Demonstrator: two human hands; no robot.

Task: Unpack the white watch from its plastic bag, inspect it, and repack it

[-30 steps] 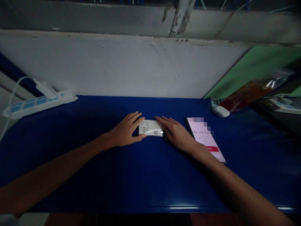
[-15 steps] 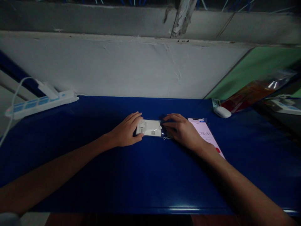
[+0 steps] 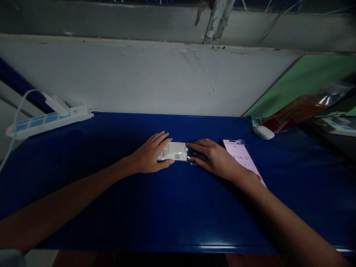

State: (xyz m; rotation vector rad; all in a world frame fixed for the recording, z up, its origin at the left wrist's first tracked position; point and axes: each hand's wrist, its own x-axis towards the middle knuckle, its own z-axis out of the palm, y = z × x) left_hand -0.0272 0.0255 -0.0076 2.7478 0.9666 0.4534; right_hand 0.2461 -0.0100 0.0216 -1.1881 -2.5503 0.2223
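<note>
A flat white packet [image 3: 178, 151], in clear plastic with a printed barcode label, lies on the blue table. My left hand [image 3: 151, 155] grips its left end, thumb on the near edge and fingers over the far edge. My right hand [image 3: 213, 155] is closed around a small dark object [image 3: 198, 152] at the packet's right end; its kind is unclear, and fingers partly cover it. The thumb and index fingertips of that hand touch the packet's right edge. A lit phone [image 3: 241, 155] lies right of my right hand, partly hidden by the wrist.
A white power strip [image 3: 50, 120] with a plugged-in charger [image 3: 58, 105] and cable sits at the table's left. At the back right are a white rounded case [image 3: 263, 132] and a red-orange plastic bag [image 3: 297, 109]. A white wall [image 3: 155, 78] rises behind the blue table [image 3: 155, 215].
My left fingers reach farther over the packet, whose right end has moved slightly left. My right fingers have spread around the dark object, which shows more clearly.
</note>
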